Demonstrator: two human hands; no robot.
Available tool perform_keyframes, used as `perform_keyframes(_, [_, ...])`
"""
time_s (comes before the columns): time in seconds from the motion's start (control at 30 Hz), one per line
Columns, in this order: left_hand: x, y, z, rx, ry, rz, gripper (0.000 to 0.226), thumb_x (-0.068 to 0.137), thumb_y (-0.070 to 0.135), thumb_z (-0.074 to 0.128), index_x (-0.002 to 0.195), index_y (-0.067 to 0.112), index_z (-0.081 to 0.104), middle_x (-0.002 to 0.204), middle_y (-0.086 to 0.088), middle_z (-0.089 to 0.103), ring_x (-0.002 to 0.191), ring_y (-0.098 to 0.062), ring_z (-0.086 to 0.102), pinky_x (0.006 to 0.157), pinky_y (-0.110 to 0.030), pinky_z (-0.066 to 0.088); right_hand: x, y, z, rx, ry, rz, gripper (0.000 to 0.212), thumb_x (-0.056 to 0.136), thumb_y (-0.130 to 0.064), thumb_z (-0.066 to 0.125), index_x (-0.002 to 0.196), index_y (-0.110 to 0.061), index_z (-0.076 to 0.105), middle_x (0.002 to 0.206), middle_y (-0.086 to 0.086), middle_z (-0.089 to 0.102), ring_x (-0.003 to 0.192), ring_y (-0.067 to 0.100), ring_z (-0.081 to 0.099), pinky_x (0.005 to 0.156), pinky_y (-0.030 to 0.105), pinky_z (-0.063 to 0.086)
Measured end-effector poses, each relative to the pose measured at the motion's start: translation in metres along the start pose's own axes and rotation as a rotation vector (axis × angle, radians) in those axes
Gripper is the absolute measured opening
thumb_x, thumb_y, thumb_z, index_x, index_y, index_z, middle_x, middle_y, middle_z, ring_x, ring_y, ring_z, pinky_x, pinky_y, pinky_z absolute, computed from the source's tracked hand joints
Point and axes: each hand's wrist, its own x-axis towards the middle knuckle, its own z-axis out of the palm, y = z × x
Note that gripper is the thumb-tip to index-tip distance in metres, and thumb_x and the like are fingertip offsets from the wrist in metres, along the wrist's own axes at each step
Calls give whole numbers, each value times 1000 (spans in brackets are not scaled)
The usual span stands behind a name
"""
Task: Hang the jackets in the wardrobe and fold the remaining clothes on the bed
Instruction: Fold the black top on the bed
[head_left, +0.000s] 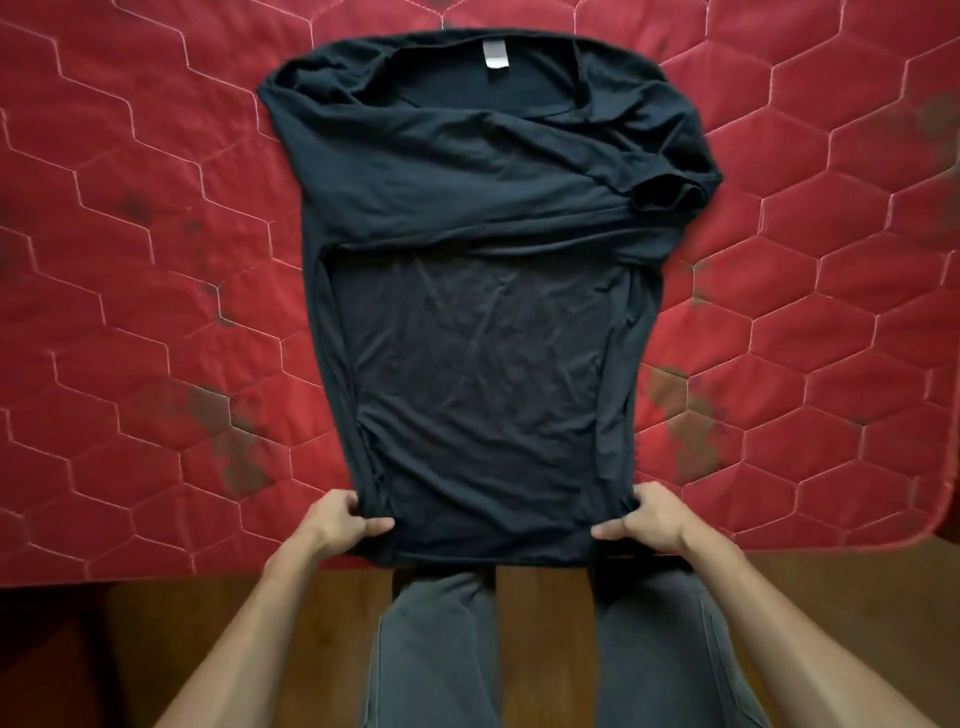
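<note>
While the sleeves are already lying folded across the shirt (478, 291), you are pinching its hem with your left hand (340, 519) at seven o'clock and right hand (647, 517) at five, the final folds remaining.

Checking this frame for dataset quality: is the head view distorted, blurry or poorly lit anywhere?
Head view: wide-angle bowing curves the red mattress edge; light is dim and even, no glare; the black T-shirt shows only faint creases; picture's right edge looks smeared; left hand and right hand, gripping the hem, are sharp.
</note>
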Motion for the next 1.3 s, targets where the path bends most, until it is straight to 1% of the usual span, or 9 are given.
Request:
perform_keyframes(0.2, [-42,81,-53,-334,-185,125,38,89,31,72,113,2,67,107,-18,74,96,-31,72,75,-39,60,-40,-78,-59,281,92,-193,23,82,-25,79,92,-4,77,88,6,78,74,14,70,73,26,54])
perform_keyframes(0.43, [-68,212,-188,-874,190,329,25,97,35,59,88,12,59,51,0,61,40,-7,58,44,-25,55,-81,-222,-174,827,104,-420,14,93,-16,63,100,-6,69,76,6,76,59,14,72,51,23,57])
perform_keyframes(0.57, [-68,273,-244,-1254,211,465,55,102,58,28,125,10,42,94,-19,72,79,-29,76,67,-41,62,-54,-282,-225,1405,110,-426,45,100,-29,53,127,5,45,99,20,67,78,23,73,63,32,62])
perform_keyframes(0.7, [-32,284,-231,-859,570,365,65,97,59,41,137,8,46,119,-19,62,104,-36,64,93,-52,53,-17,-281,-216,871,400,-261,47,97,-35,58,128,-2,46,106,19,62,85,28,67,67,36,58])
perform_keyframes(0.83, [12,243,-182,-229,773,213,67,90,48,64,137,4,45,135,-29,52,126,-45,50,106,-46,40,19,-234,-172,223,737,-99,78,81,-44,76,132,7,48,135,27,53,128,41,49,105,43,41])
perform_keyframes(0.93, [24,223,-155,-191,807,177,70,85,45,72,136,6,43,132,-28,52,123,-45,51,101,-47,41,39,-207,-157,289,703,-138,80,78,-41,81,134,3,43,133,23,56,123,36,53,104,42,42])
perform_keyframes(1.07, [26,211,-146,-339,801,250,61,83,36,78,126,5,48,124,-23,62,120,-41,54,97,-42,41,39,-198,-149,454,621,-320,28,86,-17,75,110,-6,65,109,10,72,84,14,66,79,25,48])
perform_keyframes(1.17, [22,195,-138,-277,840,305,54,81,40,79,115,6,55,114,-21,66,110,-41,58,89,-42,43,28,-187,-144,576,625,-335,31,84,-11,76,112,-8,61,94,3,68,70,4,64,62,8,49])
perform_keyframes(1.3, [21,165,-131,-332,958,415,32,84,37,76,98,10,64,100,-15,71,97,-34,65,86,-41,48,17,-151,-124,509,834,-314,30,78,-28,83,99,-14,66,87,4,70,82,19,65,75,26,47])
